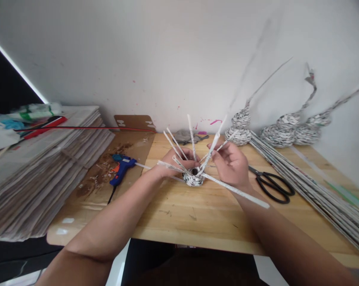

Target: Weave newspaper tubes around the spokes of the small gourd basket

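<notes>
Strip (216, 139) is pinched by curled right hand (231, 163), basket (193, 181) clasped by left hand (179, 158). Gourds (277, 136) are set along counter (179, 220)'s rear edge.

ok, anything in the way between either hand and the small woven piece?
Left hand: nothing visible, its fingers are at the rim of the woven piece. Right hand: only the piece's own strips, one rising at its fingertips and another jutting out past the wrist.
</notes>
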Available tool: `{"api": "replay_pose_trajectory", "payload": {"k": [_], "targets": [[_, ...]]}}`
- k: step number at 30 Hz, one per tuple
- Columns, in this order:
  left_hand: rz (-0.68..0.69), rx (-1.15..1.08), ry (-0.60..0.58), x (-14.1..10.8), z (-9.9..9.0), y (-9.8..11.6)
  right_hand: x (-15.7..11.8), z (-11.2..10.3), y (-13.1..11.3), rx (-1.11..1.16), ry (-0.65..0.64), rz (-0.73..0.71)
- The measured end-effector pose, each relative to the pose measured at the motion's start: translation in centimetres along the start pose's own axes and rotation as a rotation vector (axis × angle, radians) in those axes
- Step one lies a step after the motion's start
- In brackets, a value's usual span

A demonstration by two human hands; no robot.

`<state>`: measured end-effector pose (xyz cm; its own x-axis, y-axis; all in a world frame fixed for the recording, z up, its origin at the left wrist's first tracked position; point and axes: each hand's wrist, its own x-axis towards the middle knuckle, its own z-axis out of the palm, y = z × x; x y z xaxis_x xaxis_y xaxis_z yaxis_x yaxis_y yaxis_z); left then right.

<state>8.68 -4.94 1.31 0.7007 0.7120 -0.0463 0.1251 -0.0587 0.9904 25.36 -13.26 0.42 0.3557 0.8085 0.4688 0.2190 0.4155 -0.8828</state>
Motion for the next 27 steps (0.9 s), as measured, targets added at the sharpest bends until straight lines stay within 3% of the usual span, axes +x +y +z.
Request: {"api": "replay_pose_trajectory", "payload": {"k": [5, 12, 19, 27], "targets": [[0.047, -0.015, -0.041, 0.0, 0.1, -0.2, 0.1, 0.1, -0.9, 0.182, 0.001, 0.050], [0.104, -0.016, -0.090, 0.1, -0.3, -0.7, 0.8, -0.4, 0.3, 0.160, -0.175, 0.362], [0.174, -0.081, -0.089, 0.1, 0.8, -0.9, 1.1, -0.4, 0.5, 0.191, -0.150, 0.470], [0.030, -0.114, -0.062, 0.0, 1.1, -0.3, 0.7, 0.2, -0.5, 0.292, -0.163, 0.526]]}}
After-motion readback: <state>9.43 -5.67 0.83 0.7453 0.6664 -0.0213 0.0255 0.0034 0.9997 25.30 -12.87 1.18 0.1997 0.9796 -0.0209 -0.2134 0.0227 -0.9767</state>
